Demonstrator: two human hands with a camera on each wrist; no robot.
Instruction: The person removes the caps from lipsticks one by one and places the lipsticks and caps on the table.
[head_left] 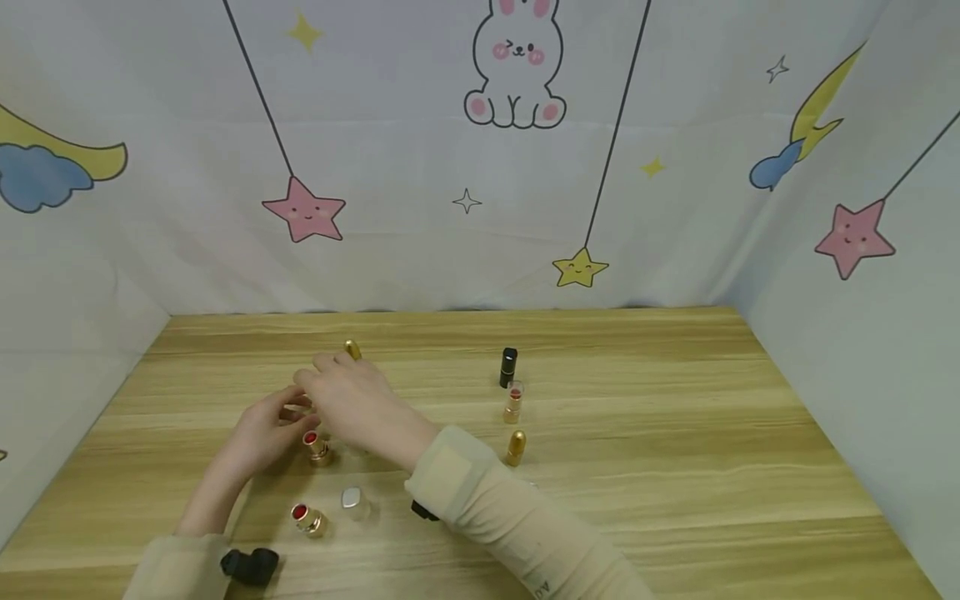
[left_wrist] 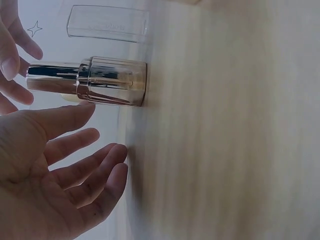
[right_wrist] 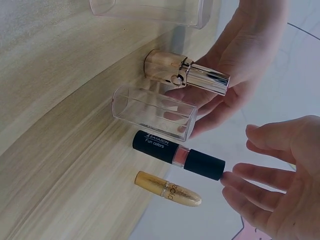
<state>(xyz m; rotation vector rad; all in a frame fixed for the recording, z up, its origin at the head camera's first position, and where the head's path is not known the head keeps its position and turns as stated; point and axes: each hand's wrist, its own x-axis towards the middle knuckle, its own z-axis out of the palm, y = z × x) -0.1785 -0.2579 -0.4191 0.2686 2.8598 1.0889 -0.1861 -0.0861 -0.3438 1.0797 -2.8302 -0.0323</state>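
My left hand (head_left: 266, 425), its fingers relaxed and apart, is beside a gold lipstick (head_left: 318, 448) with a red tip. In the left wrist view, the thumb is right by that lipstick (left_wrist: 87, 80); I cannot tell if it touches. My right hand (head_left: 360, 404) reaches across to the left. Its loose fingertips are at the top of an upright black lip tube (right_wrist: 177, 155) in the right wrist view, touching or very near it. A clear cap (right_wrist: 154, 112) stands between that tube and the gold lipstick. A gold bullet-shaped lipstick (right_wrist: 167, 189) stands on the tube's other side.
Nearer the front are another red-tipped lipstick (head_left: 309, 520) and a clear cap (head_left: 354, 502). Right of the right hand stand a black lipstick (head_left: 508, 367), a clear-topped red lipstick (head_left: 513, 402) and a gold bullet-shaped one (head_left: 516, 447). A printed curtain (head_left: 420, 267) borders the wooden table (head_left: 675, 450).
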